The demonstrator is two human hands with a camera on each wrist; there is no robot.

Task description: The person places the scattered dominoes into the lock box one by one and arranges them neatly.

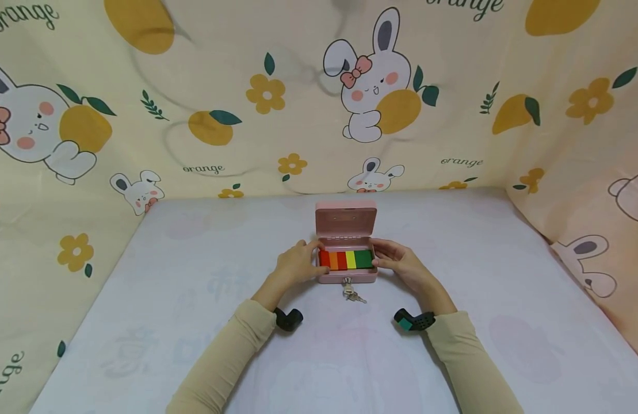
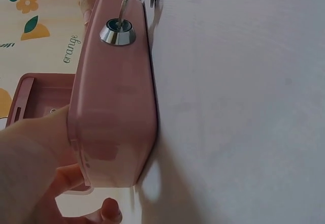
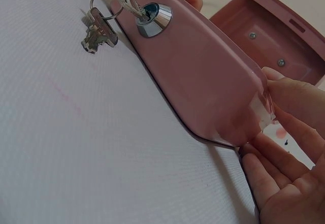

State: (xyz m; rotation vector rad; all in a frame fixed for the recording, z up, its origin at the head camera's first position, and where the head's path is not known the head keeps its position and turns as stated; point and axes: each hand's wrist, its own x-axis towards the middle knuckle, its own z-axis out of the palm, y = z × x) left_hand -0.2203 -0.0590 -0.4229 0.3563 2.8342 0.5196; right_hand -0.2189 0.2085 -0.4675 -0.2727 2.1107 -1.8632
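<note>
A pink metal cash box (image 1: 331, 278) stands on the table with its lid (image 1: 346, 221) raised at the back. Inside, a row of coloured blocks (image 1: 363, 260) runs red, orange, red, yellow and green. A key sits in the front lock (image 3: 155, 20), and a ring with more keys (image 3: 100, 32) hangs from it. My left hand (image 1: 294, 265) grips the box's left end, thumb over the rim and fingers beside the wall. At the right end, my right hand (image 1: 404, 265) holds the box with its thumb at the rim and fingers against the side.
The box rests on a white-covered table (image 1: 246, 230), toward the back. Behind it hangs a cream curtain (image 1: 298, 57) printed with rabbits and oranges, which also runs along both sides. Each wrist wears a black camera mount, the left one (image 1: 289, 319) and the right one (image 1: 414, 320).
</note>
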